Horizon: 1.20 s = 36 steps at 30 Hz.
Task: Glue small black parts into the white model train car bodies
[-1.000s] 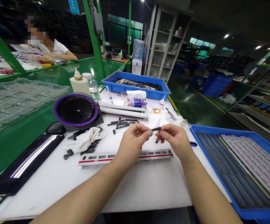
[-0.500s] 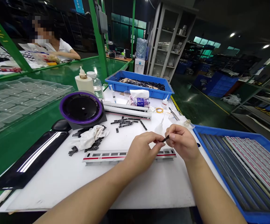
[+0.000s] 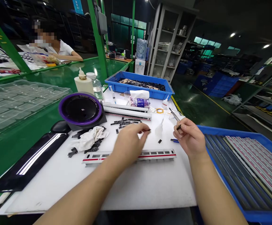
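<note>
Above the white table [image 3: 136, 190], left hand [image 3: 128, 143] with its fingertips pinching what looks like a thin black strip [image 3: 148, 130], mostly hidden by the fingers. Right hand [image 3: 191, 137] raised near the table's right edge, thumb and forefinger pinching a short black piece [image 3: 178, 127]. Between the hands, lower down, a small black chip [image 3: 159, 141] lying flat on the table. Just below the left hand, a white train carriage shell [image 3: 128, 156] with a red stripe. Beyond it, loose black strips [image 3: 124, 122] and a second white shell [image 3: 126, 113]. Just above the right hand, metal tweezers [image 3: 174, 114]. Farther left, a crumpled white cloth [image 3: 91, 139] beside a purple-rimmed black disc [image 3: 80, 109]. Ahead, a blue tray [image 3: 138, 82] of black parts.
</note>
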Each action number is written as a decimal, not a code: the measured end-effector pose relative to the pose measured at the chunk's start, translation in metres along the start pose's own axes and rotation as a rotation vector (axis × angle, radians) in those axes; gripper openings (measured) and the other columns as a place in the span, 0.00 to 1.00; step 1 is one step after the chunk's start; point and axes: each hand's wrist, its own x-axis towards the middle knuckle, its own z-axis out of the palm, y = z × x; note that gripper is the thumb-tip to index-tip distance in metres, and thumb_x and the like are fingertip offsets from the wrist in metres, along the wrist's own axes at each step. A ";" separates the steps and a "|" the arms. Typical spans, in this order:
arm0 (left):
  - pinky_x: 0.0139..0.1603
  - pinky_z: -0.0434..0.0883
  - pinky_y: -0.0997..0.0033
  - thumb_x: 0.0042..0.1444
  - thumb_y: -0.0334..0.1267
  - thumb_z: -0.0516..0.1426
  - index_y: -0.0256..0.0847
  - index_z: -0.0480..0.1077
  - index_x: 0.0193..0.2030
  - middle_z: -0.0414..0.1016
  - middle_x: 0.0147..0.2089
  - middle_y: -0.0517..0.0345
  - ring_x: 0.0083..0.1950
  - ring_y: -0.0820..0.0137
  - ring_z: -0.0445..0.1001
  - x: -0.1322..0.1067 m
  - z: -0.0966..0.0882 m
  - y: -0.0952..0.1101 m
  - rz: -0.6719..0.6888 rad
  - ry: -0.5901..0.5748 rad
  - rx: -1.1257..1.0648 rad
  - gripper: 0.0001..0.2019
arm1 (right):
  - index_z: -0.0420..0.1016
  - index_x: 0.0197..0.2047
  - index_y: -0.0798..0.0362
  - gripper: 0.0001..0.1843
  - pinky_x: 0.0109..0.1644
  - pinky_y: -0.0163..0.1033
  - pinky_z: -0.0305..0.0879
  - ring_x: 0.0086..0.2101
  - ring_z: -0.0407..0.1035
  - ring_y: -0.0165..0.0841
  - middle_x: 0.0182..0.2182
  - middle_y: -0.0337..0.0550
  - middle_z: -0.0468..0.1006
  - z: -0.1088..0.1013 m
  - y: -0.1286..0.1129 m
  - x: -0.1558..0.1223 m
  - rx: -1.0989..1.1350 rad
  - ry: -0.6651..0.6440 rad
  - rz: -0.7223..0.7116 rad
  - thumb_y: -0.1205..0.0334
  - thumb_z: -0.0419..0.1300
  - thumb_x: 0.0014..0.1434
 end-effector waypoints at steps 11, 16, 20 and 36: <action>0.32 0.66 0.62 0.62 0.43 0.50 0.41 0.76 0.27 0.73 0.25 0.53 0.24 0.64 0.69 -0.013 -0.096 -0.068 -0.308 -0.381 0.891 0.17 | 0.68 0.30 0.53 0.09 0.22 0.30 0.55 0.19 0.62 0.24 0.18 0.34 0.71 -0.009 0.009 0.011 -0.203 -0.003 0.190 0.59 0.63 0.47; 0.46 0.71 0.57 0.65 0.44 0.47 0.39 0.76 0.46 0.78 0.47 0.48 0.46 0.56 0.76 -0.020 -0.064 -0.015 0.042 -0.264 0.722 0.18 | 0.68 0.29 0.53 0.09 0.21 0.30 0.56 0.18 0.63 0.25 0.19 0.36 0.74 -0.008 0.009 0.011 -0.239 0.016 0.175 0.58 0.62 0.46; 0.55 0.71 0.60 0.62 0.41 0.53 0.41 0.69 0.59 0.75 0.57 0.51 0.55 0.60 0.72 -0.033 0.003 0.034 0.445 -0.529 0.461 0.20 | 0.67 0.29 0.53 0.10 0.20 0.30 0.56 0.18 0.64 0.26 0.20 0.37 0.75 -0.010 0.010 0.012 -0.210 0.037 0.167 0.58 0.62 0.46; 0.38 0.72 0.58 0.57 0.29 0.50 0.38 0.70 0.52 0.78 0.43 0.50 0.41 0.58 0.77 -0.015 0.002 0.010 0.233 -0.559 0.629 0.16 | 0.78 0.31 0.53 0.04 0.29 0.33 0.56 0.26 0.60 0.25 0.24 0.36 0.67 0.009 0.002 -0.011 -0.846 -0.400 -0.324 0.69 0.62 0.55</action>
